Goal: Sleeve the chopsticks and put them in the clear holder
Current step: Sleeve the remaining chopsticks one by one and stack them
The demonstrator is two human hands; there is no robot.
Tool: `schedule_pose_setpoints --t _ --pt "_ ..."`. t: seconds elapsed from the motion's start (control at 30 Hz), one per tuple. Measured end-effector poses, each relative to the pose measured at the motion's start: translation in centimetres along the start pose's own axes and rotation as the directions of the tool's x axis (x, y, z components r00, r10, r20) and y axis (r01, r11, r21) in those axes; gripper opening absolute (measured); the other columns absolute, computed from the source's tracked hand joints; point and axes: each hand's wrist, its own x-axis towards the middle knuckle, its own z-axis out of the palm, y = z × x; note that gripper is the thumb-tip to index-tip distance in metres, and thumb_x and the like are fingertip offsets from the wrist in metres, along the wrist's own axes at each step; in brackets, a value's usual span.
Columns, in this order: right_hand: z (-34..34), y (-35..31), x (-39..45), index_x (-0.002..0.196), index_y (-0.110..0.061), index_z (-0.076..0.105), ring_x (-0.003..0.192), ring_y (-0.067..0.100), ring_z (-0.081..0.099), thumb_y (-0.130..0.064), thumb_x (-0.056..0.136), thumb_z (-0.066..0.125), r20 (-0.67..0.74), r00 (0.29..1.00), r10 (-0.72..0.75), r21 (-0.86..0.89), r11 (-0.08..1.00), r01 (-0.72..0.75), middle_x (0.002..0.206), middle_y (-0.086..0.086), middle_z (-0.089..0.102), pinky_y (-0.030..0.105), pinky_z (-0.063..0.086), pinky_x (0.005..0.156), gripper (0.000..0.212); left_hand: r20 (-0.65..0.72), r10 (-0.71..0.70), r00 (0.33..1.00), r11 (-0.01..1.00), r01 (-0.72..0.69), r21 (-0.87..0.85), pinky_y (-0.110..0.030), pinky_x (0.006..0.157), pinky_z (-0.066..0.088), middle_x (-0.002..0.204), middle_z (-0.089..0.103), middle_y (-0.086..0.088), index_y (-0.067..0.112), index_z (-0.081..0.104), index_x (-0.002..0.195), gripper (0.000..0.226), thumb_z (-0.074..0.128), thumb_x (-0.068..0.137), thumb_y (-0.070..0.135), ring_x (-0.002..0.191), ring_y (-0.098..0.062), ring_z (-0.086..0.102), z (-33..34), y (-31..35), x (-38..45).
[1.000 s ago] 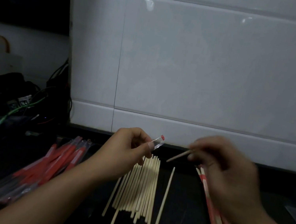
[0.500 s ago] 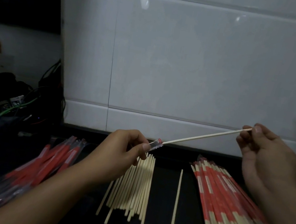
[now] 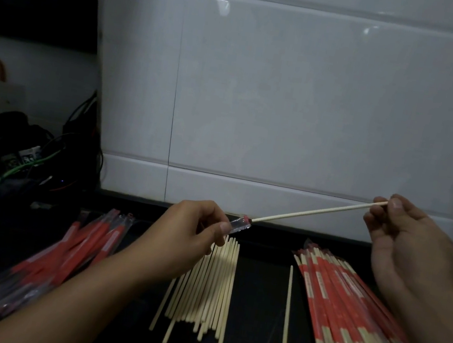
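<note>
Dim counter, and much of it hidden or cut off

The sleeve (image 3: 236, 228) shows only its open end; the rest is buried inside the left hand (image 3: 189, 233). The chopstick (image 3: 313, 212) has its far end tucked behind the right hand's fingertips (image 3: 395, 203), and whether its tip is inside the sleeve mouth is too fine to tell. The sleeved pile (image 3: 351, 313) runs under the right forearm and off the bottom edge. The empty sleeves (image 3: 66, 253) are blurred, print unreadable. The cables (image 3: 14, 166) sink into darkness at the left edge.
</note>
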Motion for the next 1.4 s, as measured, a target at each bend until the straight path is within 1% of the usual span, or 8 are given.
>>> schedule_pose_setpoints --t 0.17,0.43,0.63,0.9,1.07,1.17,1.27,1.4 --pt "-0.01 0.35 -0.05 0.09 -0.013 0.059 0.057 0.003 0.062 -0.004 0.099 0.049 0.013 1.0 0.001 -0.007 1.0 -0.001 0.083 0.005 0.062 0.016 0.054 0.064 0.016 0.023 0.023 0.999 1.0 -0.023 -0.003 -0.027 0.073 0.058 0.082 0.069 0.015 0.031 0.066 0.092 0.008 0.059 0.096 0.03 0.074 -0.005 0.066 0.06 0.17 -0.15" --pt "0.12 0.41 -0.32 0.09 -0.012 0.06 0.06 0.003 0.063 -0.005 0.099 0.05 0.005 1.0 0.0 -0.016 1.0 0.0 0.084 0.004 0.063 0.017 0.054 0.064 0.015 0.016 0.027 0.999 0.999 -0.027 -0.026 -0.027 0.072 0.058 0.081 0.07 0.01 0.03 0.067 0.092 0.009 0.059 0.097 0.028 0.073 -0.006 0.066 0.11 0.09 -0.06" --pt "-0.06 0.0 -0.01 0.089 -0.014 0.06 0.059 0.003 0.063 -0.005 0.099 0.05 -0.018 1.0 -0.009 0.011 1.0 0.01 0.084 0.004 0.064 0.017 0.054 0.063 0.017 0.017 0.025 1.0 1.0 -0.025 -0.005 -0.018 0.067 0.053 0.081 0.07 0.014 0.032 0.066 0.091 0.011 0.058 0.097 0.027 0.073 -0.003 0.066 0.06 0.02 -0.06" --pt "0.12 0.27 -0.24 0.089 -0.013 0.06 0.058 0.004 0.062 -0.004 0.099 0.049 -0.002 1.0 0.0 -0.002 1.0 0.0 0.081 0.005 0.063 0.017 0.054 0.062 0.017 0.021 0.024 0.999 1.0 -0.024 0.006 -0.023 0.069 0.056 0.082 0.07 0.012 0.033 0.066 0.09 0.014 0.056 0.098 0.026 0.073 -0.004 0.065 0.04 0.08 0.01" --pt "0.03 0.08 -0.11 0.09 -0.014 0.061 0.058 0.003 0.063 -0.004 0.099 0.05 -0.013 1.0 -0.001 0.002 1.0 0.001 0.083 0.005 0.064 0.016 0.054 0.062 0.017 0.026 0.027 0.999 1.0 -0.027 0.012 -0.024 0.071 0.057 0.083 0.068 0.018 0.033 0.065 0.092 0.015 0.054 0.099 0.026 0.074 -0.003 0.065 0.02 0.15 -0.08" --pt "0.11 0.16 -0.2 0.089 -0.014 0.06 0.058 0.004 0.063 -0.004 0.099 0.049 -0.005 1.0 0.003 0.005 1.0 -0.003 0.082 0.005 0.063 0.016 0.054 0.062 0.018 0.018 0.034 0.999 0.999 -0.034 0.003 -0.027 0.07 0.057 0.083 0.07 0.015 0.032 0.066 0.091 0.015 0.055 0.099 0.026 0.073 -0.005 0.065 0.01 0.15 -0.06" --pt "0.15 0.35 -0.3 0.09 -0.013 0.06 0.059 0.004 0.063 -0.003 0.099 0.049 0.01 1.0 0.012 0.0 1.0 -0.012 0.08 0.004 0.064 0.017 0.054 0.063 0.017 0.011 0.026 1.0 1.0 -0.026 -0.01 -0.023 0.067 0.056 0.083 0.07 0.013 0.032 0.067 0.093 0.013 0.056 0.099 0.028 0.073 -0.006 0.066 0.13 0.22 -0.17" --pt "0.21 0.54 -0.42 0.09 -0.012 0.06 0.06 0.005 0.064 -0.003 0.099 0.049 0.029 0.999 0.017 -0.004 1.0 -0.017 0.075 0.002 0.065 0.017 0.054 0.063 0.017 0.015 0.024 1.0 1.0 -0.024 -0.018 -0.021 0.069 0.056 0.083 0.071 0.013 0.033 0.068 0.098 0.01 0.059 0.097 0.029 0.074 -0.004 0.066 0.13 0.24 -0.19"
